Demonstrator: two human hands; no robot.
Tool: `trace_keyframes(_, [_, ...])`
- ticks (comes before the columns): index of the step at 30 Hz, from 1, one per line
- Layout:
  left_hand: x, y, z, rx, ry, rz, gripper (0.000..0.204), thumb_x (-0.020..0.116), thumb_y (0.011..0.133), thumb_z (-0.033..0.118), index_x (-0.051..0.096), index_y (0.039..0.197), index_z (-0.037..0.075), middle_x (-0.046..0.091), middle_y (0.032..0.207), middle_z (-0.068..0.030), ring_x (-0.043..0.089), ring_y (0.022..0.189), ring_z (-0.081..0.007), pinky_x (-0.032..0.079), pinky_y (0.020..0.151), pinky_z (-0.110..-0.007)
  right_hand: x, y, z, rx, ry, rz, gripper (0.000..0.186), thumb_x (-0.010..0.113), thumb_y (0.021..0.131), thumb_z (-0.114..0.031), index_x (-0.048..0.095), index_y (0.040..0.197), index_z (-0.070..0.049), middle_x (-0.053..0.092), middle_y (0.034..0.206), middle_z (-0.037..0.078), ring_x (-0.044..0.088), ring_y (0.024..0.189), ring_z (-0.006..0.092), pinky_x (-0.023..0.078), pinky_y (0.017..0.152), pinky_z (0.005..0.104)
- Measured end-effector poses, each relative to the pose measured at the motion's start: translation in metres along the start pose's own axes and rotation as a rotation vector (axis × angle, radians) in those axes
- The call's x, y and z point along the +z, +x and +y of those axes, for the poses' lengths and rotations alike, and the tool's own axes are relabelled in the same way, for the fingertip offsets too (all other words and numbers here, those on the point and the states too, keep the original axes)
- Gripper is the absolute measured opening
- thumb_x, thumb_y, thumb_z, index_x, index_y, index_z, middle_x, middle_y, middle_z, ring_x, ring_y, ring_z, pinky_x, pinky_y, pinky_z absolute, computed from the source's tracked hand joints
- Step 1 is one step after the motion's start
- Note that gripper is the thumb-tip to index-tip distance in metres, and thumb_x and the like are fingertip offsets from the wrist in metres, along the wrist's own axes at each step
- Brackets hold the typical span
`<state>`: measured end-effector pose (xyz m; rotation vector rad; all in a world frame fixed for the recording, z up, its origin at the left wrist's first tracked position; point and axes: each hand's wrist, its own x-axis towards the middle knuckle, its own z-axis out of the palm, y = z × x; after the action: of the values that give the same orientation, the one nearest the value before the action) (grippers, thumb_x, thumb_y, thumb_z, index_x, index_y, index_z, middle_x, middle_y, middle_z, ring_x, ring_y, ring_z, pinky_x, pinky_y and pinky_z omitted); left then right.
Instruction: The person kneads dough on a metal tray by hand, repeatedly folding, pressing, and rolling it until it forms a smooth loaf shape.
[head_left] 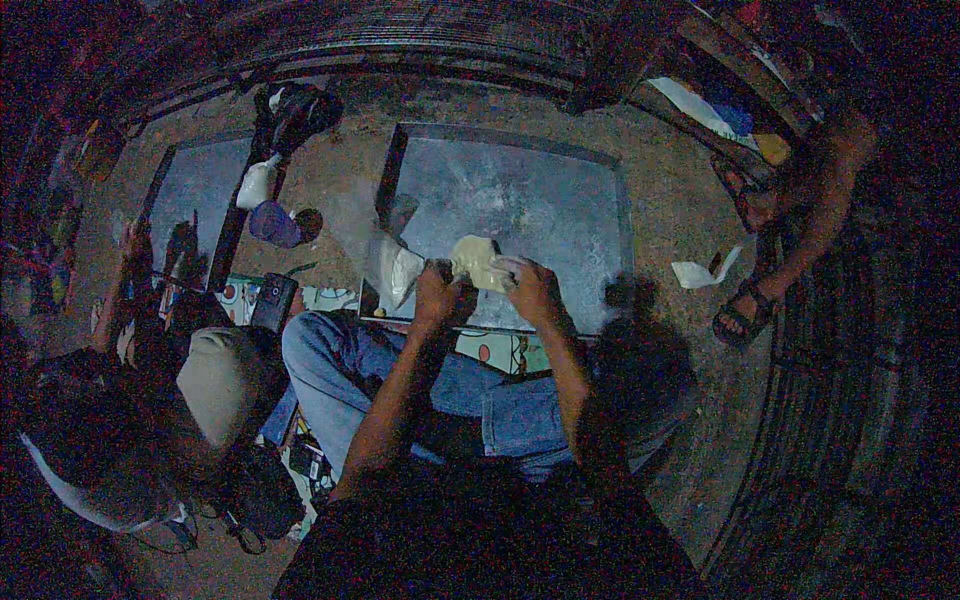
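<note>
A flat, cream-coloured piece of dough [474, 258] is stretched between my two hands above a large shallow tray. My left hand [440, 295] grips its left edge, fingers closed. On the opposite edge, the fingers of my right hand [530, 288] pinch the dough. The metal tray [530, 180] lies before my crossed legs, its bottom smeared with whitish powder. Beside my left hand, at the tray's left side, is a white plastic bag [398, 272], partly filled. A small round yellowish thing [380, 312] sits at the tray's near left corner.
Another person [215, 385] sits to my left by a second tray [200, 180]. Between the trays are a white bag [258, 185] and a purple bundle [272, 224]. A sandalled foot [742, 315] and a white scrap [705, 270] are at right. Patterned sheeting [490, 350] lies under my tray.
</note>
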<state>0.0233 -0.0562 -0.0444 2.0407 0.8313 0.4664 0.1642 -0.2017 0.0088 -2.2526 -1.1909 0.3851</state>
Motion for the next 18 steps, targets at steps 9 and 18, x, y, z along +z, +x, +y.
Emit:
trace_keyframes(9, [-0.011,-0.001,0.01,-0.189,-0.079,-0.117,0.032,0.069,0.077,0.022,0.065,0.089,-0.007,0.066,0.075,-0.0229,0.066,0.069,-0.0383,0.051,0.064,-0.044,0.011,0.003,-0.009,0.183,-0.176,0.148,0.037,0.076,0.075,-0.015,0.061,0.107,-0.005,0.066,0.1,0.014,0.063,0.096,0.0327,0.05,0.078,0.0417])
trace_keyframes(18, [-0.015,-0.001,-0.024,0.172,0.212,0.002,0.029,0.068,0.079,0.018,0.059,0.102,0.001,0.058,0.089,-0.0194,0.056,0.089,-0.0422,0.047,0.079,-0.05,0.01,0.004,-0.003,-0.117,-0.394,0.214,0.044,0.067,0.073,-0.009,0.063,0.116,-0.005,0.061,0.118,0.011,0.051,0.115,0.0312,0.041,0.098,0.042])
